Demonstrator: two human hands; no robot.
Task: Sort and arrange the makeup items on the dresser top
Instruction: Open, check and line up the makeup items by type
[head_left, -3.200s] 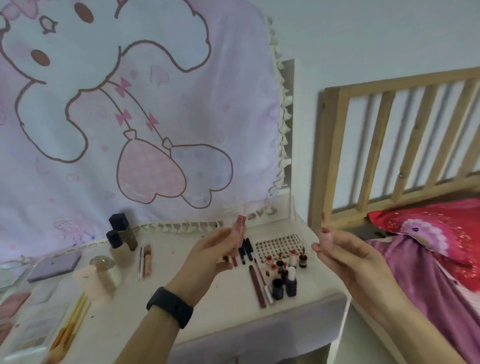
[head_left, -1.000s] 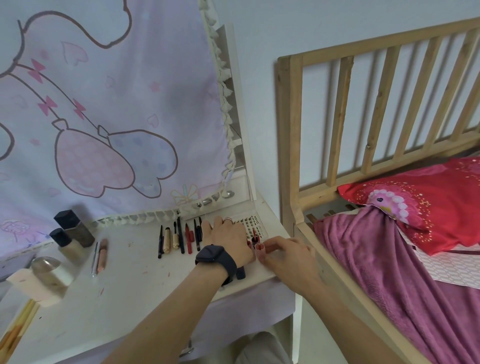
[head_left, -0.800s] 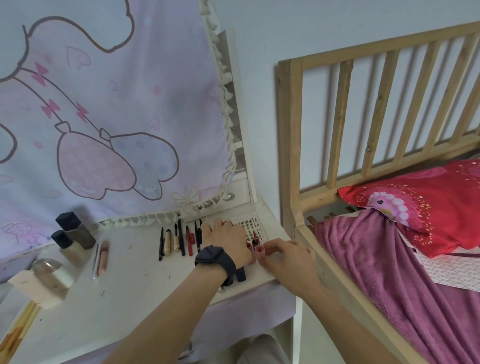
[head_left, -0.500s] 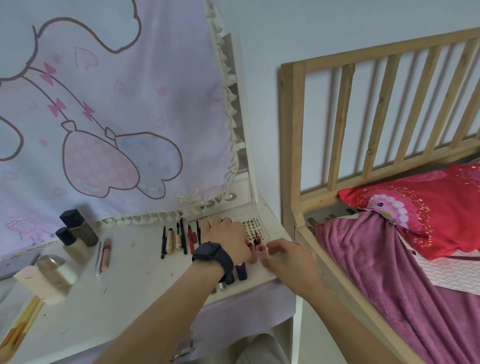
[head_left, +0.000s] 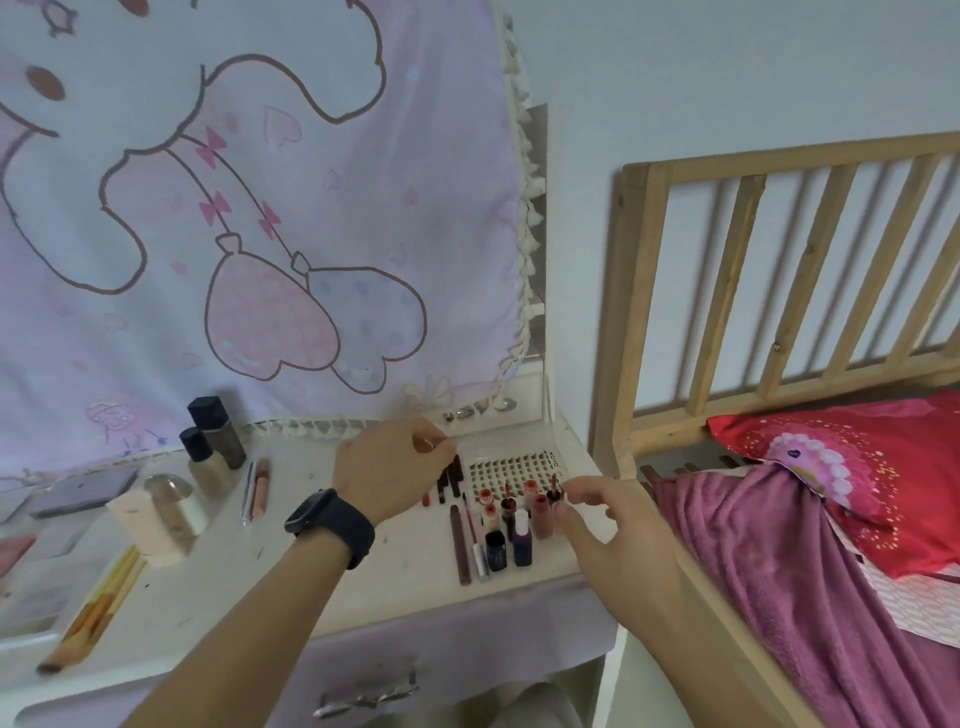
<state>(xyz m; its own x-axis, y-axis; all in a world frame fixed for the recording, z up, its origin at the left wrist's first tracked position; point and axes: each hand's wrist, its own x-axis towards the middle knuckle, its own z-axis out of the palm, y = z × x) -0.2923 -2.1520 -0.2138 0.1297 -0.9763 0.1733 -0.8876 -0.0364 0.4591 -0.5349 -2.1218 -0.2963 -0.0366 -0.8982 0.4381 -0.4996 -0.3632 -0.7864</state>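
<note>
On the white dresser top (head_left: 291, 582), several small lip tubes and dark polish bottles (head_left: 511, 519) stand together in front of a white perforated holder (head_left: 514, 464). My right hand (head_left: 602, 519) reaches in from the right, thumb and fingers apart, with the fingertips beside the rightmost pink tubes (head_left: 545, 514). My left hand (head_left: 392, 467), with a black watch on its wrist, hovers with curled fingers over a row of dark and red pencils (head_left: 449, 480). Its fingertips are hidden. A long brown pencil (head_left: 460, 540) and a silver-tipped pen (head_left: 477, 540) lie left of the bottles.
Two foundation bottles (head_left: 210, 434) stand at the back left, with a pink gloss tube (head_left: 260, 488), a beige container (head_left: 156, 519), a grey palette (head_left: 85, 491) and brushes (head_left: 98, 608) nearby. A cartoon cloth (head_left: 260, 208) hangs behind. A wooden bed frame (head_left: 636, 312) and purple blanket (head_left: 779, 571) are close on the right.
My left hand has lifted off the lip tubes and moved back and left over the pencils, uncovering the tubes and bottles. My right hand's fingers have spread by the rightmost tubes.
</note>
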